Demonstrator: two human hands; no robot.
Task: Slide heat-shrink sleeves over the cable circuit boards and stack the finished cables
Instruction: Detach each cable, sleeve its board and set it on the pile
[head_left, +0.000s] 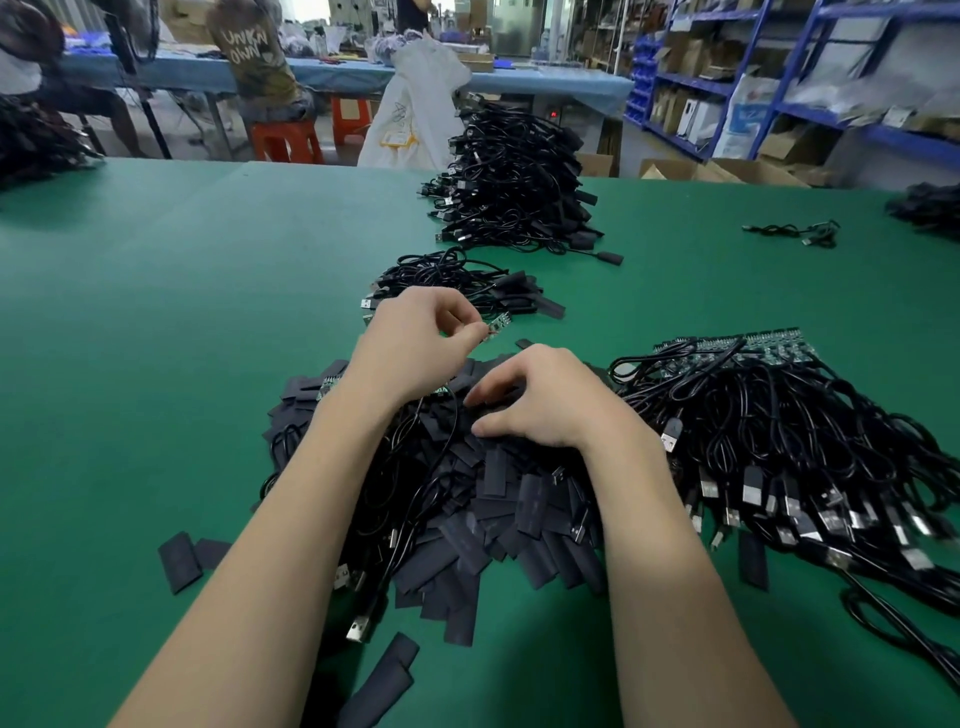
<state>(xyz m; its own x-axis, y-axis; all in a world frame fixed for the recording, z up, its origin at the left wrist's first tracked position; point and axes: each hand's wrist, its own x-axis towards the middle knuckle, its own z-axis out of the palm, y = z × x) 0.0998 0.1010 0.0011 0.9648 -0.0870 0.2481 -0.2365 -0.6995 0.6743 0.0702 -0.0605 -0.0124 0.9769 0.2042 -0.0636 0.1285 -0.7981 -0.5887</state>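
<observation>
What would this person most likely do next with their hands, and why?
Probably pick one sleeve with the right hand, whose fingers rest curled on the pile of black sleeves. The left hand already pinches a bare green circuit board, with no sleeve on it yet.

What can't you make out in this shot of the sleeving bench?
Head view, the only one:
- Right hand: fingertips curl into the heat-shrink sleeve pile, so a pinched sleeve is not confirmable.
- Circuit board pinched by the left hand: too small for component detail.
- Unsleeved cable bundle: cut off by the right edge.
- Shelving: blurred.
</observation>
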